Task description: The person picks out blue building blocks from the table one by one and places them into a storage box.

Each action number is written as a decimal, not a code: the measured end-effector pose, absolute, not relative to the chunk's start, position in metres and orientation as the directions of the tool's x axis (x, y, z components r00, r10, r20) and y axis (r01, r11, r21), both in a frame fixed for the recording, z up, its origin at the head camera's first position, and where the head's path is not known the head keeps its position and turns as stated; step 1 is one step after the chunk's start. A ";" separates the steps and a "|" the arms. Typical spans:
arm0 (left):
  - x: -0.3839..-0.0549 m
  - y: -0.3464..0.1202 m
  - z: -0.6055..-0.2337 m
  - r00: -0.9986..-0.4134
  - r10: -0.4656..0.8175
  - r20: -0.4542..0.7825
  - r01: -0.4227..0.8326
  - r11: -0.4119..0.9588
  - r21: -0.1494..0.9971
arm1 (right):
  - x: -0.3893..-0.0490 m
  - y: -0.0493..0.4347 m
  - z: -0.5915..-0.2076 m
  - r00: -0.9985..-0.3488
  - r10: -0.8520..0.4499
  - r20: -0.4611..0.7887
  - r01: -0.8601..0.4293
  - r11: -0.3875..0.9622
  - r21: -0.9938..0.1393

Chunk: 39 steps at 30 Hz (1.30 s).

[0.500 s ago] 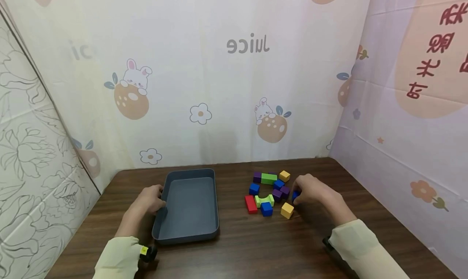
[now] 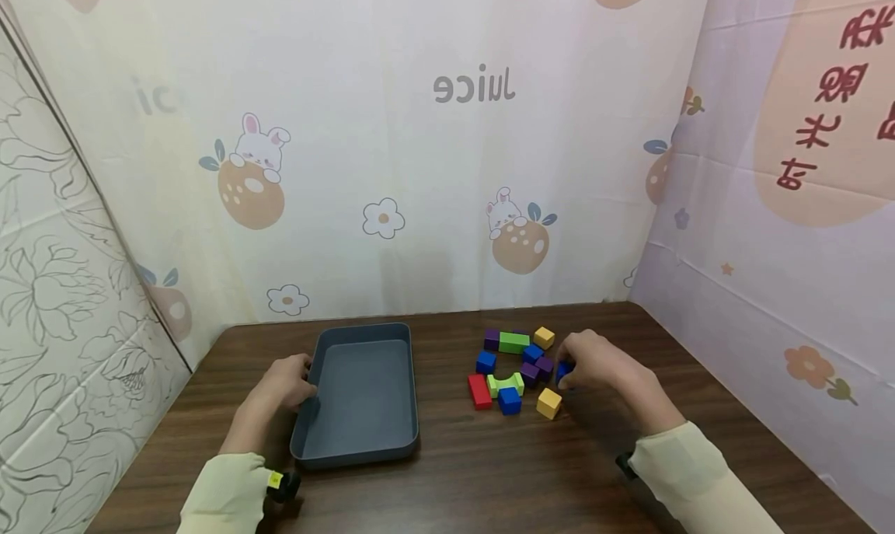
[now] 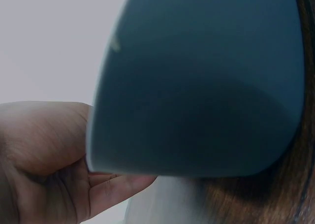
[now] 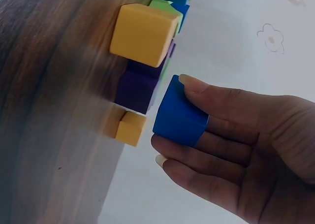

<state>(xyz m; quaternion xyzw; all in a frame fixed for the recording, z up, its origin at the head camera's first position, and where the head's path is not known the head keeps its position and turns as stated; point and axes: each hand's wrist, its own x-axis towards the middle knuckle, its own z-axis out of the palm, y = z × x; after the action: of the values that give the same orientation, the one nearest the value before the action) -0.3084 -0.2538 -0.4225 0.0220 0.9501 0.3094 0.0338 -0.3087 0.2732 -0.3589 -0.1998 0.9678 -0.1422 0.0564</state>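
Note:
My right hand (image 2: 597, 364) pinches a blue cube (image 4: 179, 113) between thumb and fingers, at the right side of a loose group of toy blocks. In the right wrist view the cube shows close to a yellow cube (image 4: 145, 34) and a purple cube (image 4: 135, 88). On the other side of the table, my left hand (image 2: 283, 382) grips the left wall of a dark grey rectangular tray (image 2: 367, 394). The tray's wall (image 3: 197, 86) fills most of the left wrist view and hides part of that hand.
Among the blocks are a red block (image 2: 480, 392), a green block (image 2: 514, 343), a light green curved block (image 2: 506, 384) and several blue and purple cubes. They lie on the brown wooden table (image 2: 475, 472), right of the tray. A patterned curtain (image 2: 447, 161) hangs behind.
My right hand has shifted very slightly to the left with the blue cube in its fingers. The left hand and the tray stay where they were.

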 end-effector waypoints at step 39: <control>-0.308 -0.253 -0.421 -0.997 0.060 -0.056 0.018 0.828 0.561 | -0.285 0.224 -0.336 -0.891 -0.453 0.010 -0.435 0.849 -0.300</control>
<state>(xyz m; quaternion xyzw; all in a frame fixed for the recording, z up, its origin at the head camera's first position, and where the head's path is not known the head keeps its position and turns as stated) -0.3083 -0.2525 -0.4212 0.0206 0.9553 0.2927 0.0357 -0.2853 0.2241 -0.3358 -0.2311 0.9610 -0.1486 0.0303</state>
